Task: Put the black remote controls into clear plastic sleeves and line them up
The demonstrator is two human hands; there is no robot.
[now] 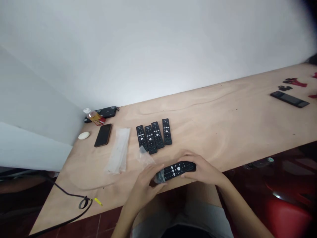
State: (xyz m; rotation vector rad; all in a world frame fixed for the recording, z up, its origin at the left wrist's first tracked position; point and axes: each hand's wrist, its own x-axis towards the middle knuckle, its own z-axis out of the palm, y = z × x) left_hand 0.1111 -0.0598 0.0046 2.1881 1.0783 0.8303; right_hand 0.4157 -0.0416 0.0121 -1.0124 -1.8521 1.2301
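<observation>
A black remote control (178,169) lies sideways between my hands above the table's front edge. My right hand (201,168) grips its right end, fingers along the top side and thumb below. At the left end, my left hand (148,181) is closed on a clear plastic sleeve (159,177) that covers that end of the remote. Part of the clear plastic (146,158) sticks up behind my left fingers. Just beyond, several black remotes (150,138) lie face up side by side, the rightmost remote (166,131) slightly apart. Flat plastic sleeves (119,150) lie to their left.
On the wooden table (198,122) are a phone (103,135), a bottle (94,117), a black box (107,112) and a white round object (84,135). A black cable (66,191) crosses the left front. At right lies a dark flat device (289,99). A wall (158,49) rises behind.
</observation>
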